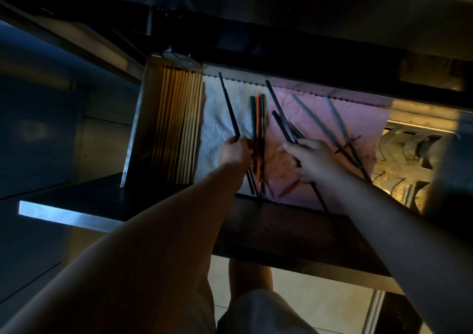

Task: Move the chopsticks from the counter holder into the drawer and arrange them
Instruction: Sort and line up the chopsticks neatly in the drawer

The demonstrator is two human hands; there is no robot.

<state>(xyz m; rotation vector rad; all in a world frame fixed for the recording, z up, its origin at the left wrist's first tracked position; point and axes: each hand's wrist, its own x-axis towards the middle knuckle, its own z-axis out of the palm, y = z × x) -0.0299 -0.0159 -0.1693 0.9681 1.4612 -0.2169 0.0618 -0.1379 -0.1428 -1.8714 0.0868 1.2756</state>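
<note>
Step in hand: arranging, by the look of it; the dark chopsticks are already inside the drawer and are being sorted.
Left hand: fingers are curled round the near end of one black chopstick, which is slanted over the white liner.
Right hand: a dark pair is pinched between thumb and fingers over the pink liner.
Middle bundle: dark sticks and an orange one are laid roughly parallel between the hands.
Strays: grey sticks are crossed and scattered to the right.
Wooden chopsticks: a neat row is packed against the left wall.
Counter holder: not seen.
Next move: both held lots probably need to be swung parallel to the bundle and set beside it, then the strays gathered.
</note>
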